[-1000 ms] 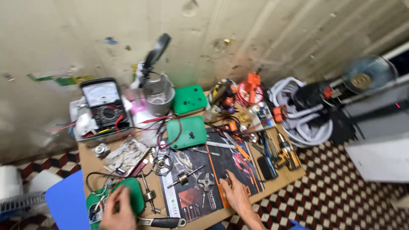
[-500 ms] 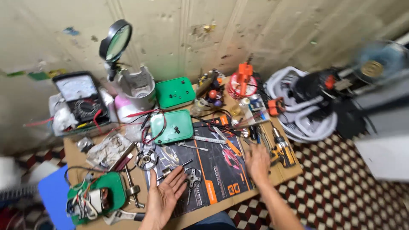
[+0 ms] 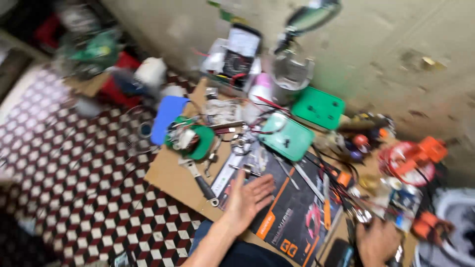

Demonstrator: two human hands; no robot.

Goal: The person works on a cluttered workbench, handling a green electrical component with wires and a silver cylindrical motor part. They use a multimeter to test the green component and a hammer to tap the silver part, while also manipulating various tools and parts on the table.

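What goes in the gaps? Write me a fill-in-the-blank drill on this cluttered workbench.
1. The left hand rests open on a black and ____ mat.
2. The adjustable wrench lies to the ____ of that hand in the picture.
3. Both square lidded boxes near the middle are ____.
4. The floor has a ____ pattern.

Missing words: orange; left; green; checkered

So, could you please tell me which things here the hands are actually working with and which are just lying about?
In hand:
- left hand, open and flat on the black work mat
- right hand, among the tools at the mat's edge; its grip is too blurred to tell

Lying about:
- adjustable wrench
- two green boxes
- multimeter
- magnifier lamp
- red wire spool
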